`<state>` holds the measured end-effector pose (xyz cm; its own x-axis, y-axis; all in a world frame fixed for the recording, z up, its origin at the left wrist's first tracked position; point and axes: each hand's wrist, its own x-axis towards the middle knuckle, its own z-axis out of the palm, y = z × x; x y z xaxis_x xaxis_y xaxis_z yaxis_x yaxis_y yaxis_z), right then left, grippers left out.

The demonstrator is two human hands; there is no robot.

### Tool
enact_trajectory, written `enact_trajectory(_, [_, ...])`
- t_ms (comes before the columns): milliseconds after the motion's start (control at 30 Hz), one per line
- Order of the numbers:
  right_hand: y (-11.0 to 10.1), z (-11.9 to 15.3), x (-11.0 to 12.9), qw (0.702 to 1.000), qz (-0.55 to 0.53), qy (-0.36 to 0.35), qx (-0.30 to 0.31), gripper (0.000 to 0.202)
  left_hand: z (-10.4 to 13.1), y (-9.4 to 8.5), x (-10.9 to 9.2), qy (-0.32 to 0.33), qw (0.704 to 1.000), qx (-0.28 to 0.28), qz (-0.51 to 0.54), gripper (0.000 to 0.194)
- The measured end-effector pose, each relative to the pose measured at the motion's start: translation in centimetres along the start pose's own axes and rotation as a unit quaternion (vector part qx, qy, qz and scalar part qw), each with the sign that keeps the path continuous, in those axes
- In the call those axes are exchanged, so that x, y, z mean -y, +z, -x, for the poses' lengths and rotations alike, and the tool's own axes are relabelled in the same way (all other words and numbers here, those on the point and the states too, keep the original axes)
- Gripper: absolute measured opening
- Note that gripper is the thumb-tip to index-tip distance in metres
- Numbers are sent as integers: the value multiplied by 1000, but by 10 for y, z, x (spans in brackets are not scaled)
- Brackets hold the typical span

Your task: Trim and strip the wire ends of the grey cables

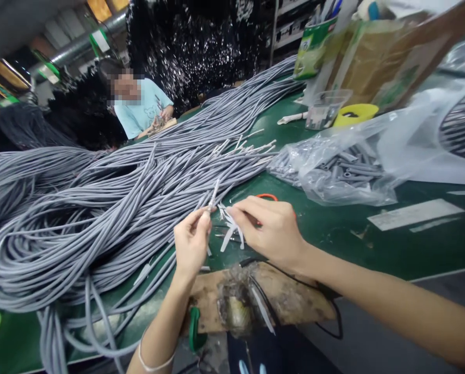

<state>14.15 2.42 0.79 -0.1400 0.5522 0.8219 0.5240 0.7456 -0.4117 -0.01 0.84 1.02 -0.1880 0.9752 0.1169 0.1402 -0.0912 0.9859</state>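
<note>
Cable end (pixel 214 195) first: where is it, from the head camera?

Pinched in the left hand (pixel 193 239), above the desk (pixel 329 228), its pale tip pointing up and away.

So how does each grip stand?

Left thumb and finger clasp it below the tip, perhaps so the tip is left uncovered. Right fingertips seem to pinch pale strips (pixel 227 240), though the right hand (pixel 273 228) partly hides them.

Why so near each other?

Probably to keep both pinches at one spot, in plain sight.

And the other cables (pixel 100 208)?

Looped over the desk's left, many ends pointing right, presumably to be reachable.

What lies to the right?

A clear bag (pixel 314 192) of grey tubes (pixel 351 169), likely bagged against rolling. A wooden board (pixel 294 306) sits below the hands, and a person (pixel 144 106) is beyond the bundle.
</note>
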Motion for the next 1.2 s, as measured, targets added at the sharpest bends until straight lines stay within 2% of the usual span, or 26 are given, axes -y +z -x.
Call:
enact_trajectory(67, [1, -1, -6, 999, 30, -5, 35, 29, 1, -1, -3, -40, 997, 37, 59, 33])
enact_trajectory(167, [3, 0, -8, 998, 40, -6, 52, 31, 4, -1, -6, -48, 995, 52, 77, 35])
enact_trajectory(600, [2, 0, -6, 997, -14, 27, 66, 26, 7, 1, -6, 12, 999, 20, 25, 35])
enact_trajectory(700, [3, 0, -6, 997, -27, 32, 65, 27, 9, 3, -3, 41, 999, 14, -10, 31])
enact_trajectory(867, [4, -1, -5, 992, -65, 81, 70, 29, 13, 6, 2, 138, 981, -32, -130, 24])
enact_trajectory(933, [4, 0, -4, 995, -61, 60, 53, 29, 14, 6, 1, 152, 977, -43, -141, 22])
enact_trajectory(1100, [8, 7, -1, 999, 0, -48, 6, 26, 15, 4, -1, 171, 971, -52, -160, 19])
enact_trajectory(1200, [8, 6, 1, 998, -5, -55, 2, 24, 17, 4, -1, 212, 957, -72, -186, 18])
